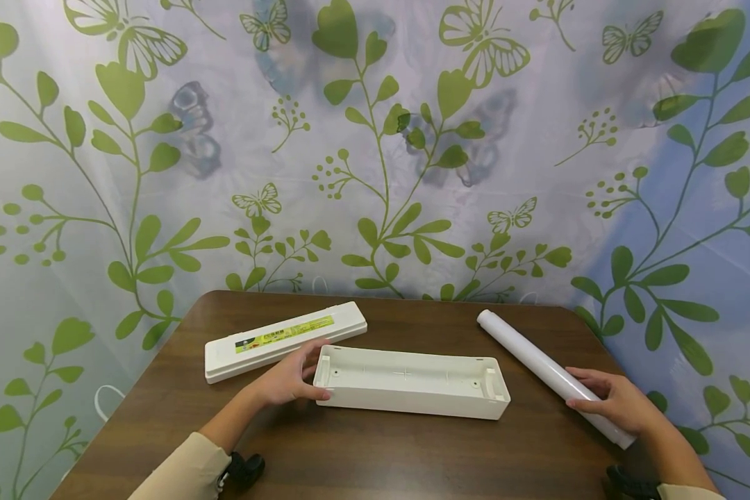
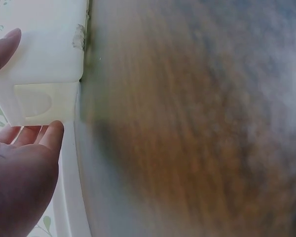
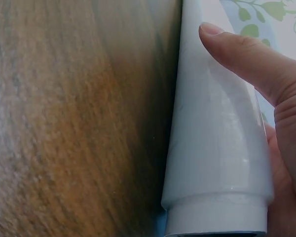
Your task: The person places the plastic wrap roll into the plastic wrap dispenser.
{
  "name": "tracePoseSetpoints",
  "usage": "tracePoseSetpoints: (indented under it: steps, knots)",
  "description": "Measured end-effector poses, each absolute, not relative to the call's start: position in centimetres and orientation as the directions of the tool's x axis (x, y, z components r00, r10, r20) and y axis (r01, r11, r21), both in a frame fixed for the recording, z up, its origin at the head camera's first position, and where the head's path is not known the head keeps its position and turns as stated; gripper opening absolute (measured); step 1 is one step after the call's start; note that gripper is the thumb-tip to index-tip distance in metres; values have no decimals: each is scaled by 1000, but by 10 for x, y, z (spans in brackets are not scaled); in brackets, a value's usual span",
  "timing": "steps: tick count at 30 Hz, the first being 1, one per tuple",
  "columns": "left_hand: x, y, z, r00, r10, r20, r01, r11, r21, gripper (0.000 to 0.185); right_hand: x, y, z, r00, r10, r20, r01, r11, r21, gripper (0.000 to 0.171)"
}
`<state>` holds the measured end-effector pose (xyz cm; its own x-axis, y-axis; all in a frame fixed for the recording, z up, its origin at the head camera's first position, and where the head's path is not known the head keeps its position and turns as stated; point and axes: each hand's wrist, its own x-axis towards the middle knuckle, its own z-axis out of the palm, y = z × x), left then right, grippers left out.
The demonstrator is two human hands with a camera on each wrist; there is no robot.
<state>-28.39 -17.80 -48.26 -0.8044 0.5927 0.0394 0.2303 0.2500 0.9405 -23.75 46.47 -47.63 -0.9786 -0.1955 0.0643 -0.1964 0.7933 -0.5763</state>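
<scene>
A long white open box, a cling film dispenser base, lies on the table with its hollow side up. My left hand grips its left end, thumb at the front wall and fingers behind; the left wrist view shows the fingertips at the box end. To the right, a white roll of cling film lies slanted. My right hand holds it near its lower end, with the thumb across the top and the fingers mostly hidden on its far side.
Behind my left hand lies the dispenser's white lid, with a yellow-green label. The brown wooden table reaches a curtain with green leaves and butterflies at the back.
</scene>
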Motion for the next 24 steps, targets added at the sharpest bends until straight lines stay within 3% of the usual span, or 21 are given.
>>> tracePoseSetpoints:
  steps: [24]
  knots:
    - [-284, -180, -480, -804, 594, 27, 235, 275, 933, 100, -239, 464, -478, -985, -165, 48, -163, 804, -572, 68]
